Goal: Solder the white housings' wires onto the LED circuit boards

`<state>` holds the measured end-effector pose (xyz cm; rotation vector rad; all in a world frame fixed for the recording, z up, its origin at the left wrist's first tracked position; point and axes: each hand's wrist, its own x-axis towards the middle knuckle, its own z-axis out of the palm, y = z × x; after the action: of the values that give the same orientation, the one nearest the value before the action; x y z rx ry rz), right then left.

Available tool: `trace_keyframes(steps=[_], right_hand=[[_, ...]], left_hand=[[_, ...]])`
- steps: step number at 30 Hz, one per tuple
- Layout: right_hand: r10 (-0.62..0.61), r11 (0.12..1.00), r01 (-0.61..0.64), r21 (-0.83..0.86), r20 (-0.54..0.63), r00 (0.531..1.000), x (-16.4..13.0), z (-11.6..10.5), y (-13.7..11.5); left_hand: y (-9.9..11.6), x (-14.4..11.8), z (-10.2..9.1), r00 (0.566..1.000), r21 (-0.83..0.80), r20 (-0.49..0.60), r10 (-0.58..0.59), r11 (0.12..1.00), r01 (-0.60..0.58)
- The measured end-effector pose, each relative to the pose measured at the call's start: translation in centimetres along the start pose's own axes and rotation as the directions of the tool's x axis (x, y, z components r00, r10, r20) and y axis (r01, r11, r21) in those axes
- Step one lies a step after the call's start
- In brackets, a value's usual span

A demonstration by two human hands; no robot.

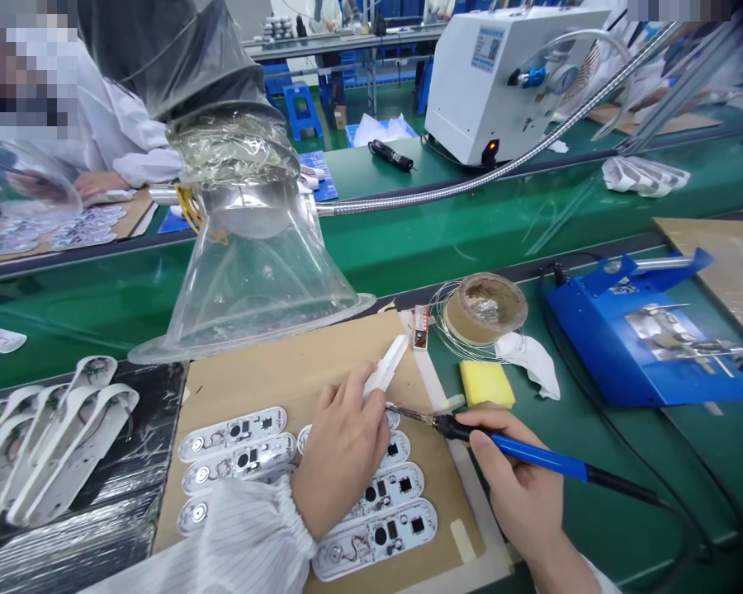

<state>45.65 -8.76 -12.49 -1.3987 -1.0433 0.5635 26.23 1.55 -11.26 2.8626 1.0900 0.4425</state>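
Observation:
My right hand [520,487] grips a blue-handled soldering iron [538,456], its tip pointing left toward the fingers of my left hand. With bent fingers, my left hand [343,458] holds a narrow white plastic piece [389,365] tilted up from the cardboard [297,359]; its lower end is hidden behind the fingers. Whether the iron's tip touches anything is hard to see. Beneath and around my left hand lie several oval white housings with circuit boards [377,540], in two columns. My left sleeve and hand cover some of them.
A clear fume hood [260,272] hangs over the cardboard's back edge. To the right are a yellow sponge [486,384], a round tub [486,305] with wire, and a blue iron stand [644,330]. White handled shells [68,445] lie left. A co-worker's sleeve [117,124] shows behind.

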Motion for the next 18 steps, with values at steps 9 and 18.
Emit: trace_keyframes(steps=[9, 18], right_hand=[[0.035, 0.999, -0.035, -0.017, -0.028, 0.999, -0.7, -0.5, 0.9], [0.026, 1.0, -0.026, 0.002, -0.052, 0.998, -0.9, -0.6, 1.4]], left_hand=[[0.0, 0.1, 0.0, 1.0, 0.02, 0.006, 0.01, 1.0, -0.01], [-0.2, 0.1, 0.0, 1.0, -0.001, 0.027, 0.008, 1.0, -0.008]])
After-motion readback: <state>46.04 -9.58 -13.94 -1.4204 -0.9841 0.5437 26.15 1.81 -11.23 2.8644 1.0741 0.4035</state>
